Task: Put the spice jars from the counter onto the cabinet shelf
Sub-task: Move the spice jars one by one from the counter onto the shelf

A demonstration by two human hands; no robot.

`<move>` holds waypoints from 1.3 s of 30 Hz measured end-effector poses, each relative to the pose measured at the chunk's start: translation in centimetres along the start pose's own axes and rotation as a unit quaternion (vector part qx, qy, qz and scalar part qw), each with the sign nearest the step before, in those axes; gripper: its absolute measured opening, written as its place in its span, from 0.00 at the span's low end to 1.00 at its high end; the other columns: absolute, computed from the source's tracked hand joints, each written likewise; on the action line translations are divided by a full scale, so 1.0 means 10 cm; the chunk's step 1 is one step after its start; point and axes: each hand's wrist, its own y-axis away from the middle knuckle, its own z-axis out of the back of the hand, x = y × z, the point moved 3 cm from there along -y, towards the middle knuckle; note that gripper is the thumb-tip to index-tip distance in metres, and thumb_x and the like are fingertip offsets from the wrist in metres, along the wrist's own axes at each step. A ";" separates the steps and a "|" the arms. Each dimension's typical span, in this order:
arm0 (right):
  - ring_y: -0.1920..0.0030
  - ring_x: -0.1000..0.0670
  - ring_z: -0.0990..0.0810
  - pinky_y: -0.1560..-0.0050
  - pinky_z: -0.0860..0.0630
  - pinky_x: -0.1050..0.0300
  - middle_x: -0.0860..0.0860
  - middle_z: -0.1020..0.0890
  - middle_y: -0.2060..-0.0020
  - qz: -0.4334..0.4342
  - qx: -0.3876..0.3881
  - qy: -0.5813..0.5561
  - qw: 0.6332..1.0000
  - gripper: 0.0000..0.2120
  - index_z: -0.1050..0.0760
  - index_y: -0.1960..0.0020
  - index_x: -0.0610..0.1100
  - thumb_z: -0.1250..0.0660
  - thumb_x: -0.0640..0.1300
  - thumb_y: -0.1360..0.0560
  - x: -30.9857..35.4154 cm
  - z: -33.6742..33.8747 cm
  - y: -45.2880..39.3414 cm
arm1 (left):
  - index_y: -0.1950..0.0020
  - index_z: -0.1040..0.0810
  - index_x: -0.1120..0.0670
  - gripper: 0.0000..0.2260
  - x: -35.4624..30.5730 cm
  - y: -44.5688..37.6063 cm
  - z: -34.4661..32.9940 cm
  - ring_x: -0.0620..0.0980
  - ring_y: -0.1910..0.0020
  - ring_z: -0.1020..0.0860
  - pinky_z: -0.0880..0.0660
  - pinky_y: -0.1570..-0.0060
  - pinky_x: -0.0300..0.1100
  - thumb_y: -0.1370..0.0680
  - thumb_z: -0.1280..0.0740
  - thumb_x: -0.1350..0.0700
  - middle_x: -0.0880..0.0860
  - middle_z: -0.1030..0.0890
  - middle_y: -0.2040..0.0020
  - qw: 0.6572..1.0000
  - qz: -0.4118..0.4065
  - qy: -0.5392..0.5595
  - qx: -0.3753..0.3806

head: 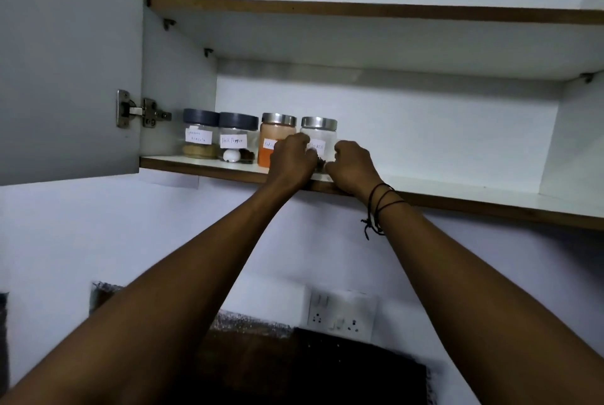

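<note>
Four spice jars stand in a row on the lower cabinet shelf (202, 163). Your left hand (292, 159) and right hand (352, 165) cup the clear steel-lidded jar (322, 133), rightmost, at 3 o'clock of the orange powder jar (274, 139). Counter hidden; remaining jars unknown.

Bare forearms, no sleeves; thin black cord bracelets (380, 205) looped round right wrist, knotted ends dangling.

Both hands, left (292, 156) and right (351, 164), grip the rightmost jar (322, 136) on the shelf (457, 200)
</note>
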 end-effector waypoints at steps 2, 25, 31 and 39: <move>0.61 0.46 0.30 0.69 0.38 0.57 0.46 0.26 0.61 0.027 -0.054 -0.027 0.998 0.11 0.36 0.66 0.44 0.37 0.38 0.26 0.03 0.05 0.21 | 0.57 0.23 0.57 0.06 -0.05 0.21 0.05 0.52 0.57 0.21 0.23 0.55 0.47 0.23 0.37 0.58 0.53 0.19 0.60 0.997 -0.046 0.052 -0.015; 0.38 0.47 0.26 0.35 0.28 0.48 0.46 0.25 0.37 -0.254 0.189 -0.070 0.946 0.23 0.32 0.29 0.43 0.37 0.46 0.22 -1.20 -1.82 5.82 | 0.46 0.19 0.54 0.13 1.06 5.70 -0.82 0.52 0.53 0.18 0.22 0.50 0.47 0.16 0.44 0.55 0.52 0.16 0.52 0.876 0.143 0.133 0.441; 0.28 0.47 0.34 0.29 0.38 0.56 0.46 0.34 0.27 -0.236 0.270 -0.003 0.934 0.32 0.38 0.24 0.42 0.41 0.58 0.23 -1.23 -1.83 6.54 | 0.41 0.18 0.49 0.15 1.29 6.53 -0.79 0.35 0.50 0.20 0.26 0.48 0.37 0.16 0.44 0.49 0.49 0.16 0.45 0.823 0.258 0.161 0.480; 0.34 0.46 0.31 0.36 0.30 0.54 0.46 0.34 0.32 -0.195 0.303 0.037 0.932 0.46 0.45 0.23 0.53 0.35 0.70 0.34 -1.34 -1.82 6.60 | 0.48 0.14 0.44 0.18 1.27 6.69 -0.87 0.47 0.45 0.17 0.23 0.43 0.45 0.17 0.45 0.46 0.53 0.14 0.46 0.772 0.407 0.228 0.433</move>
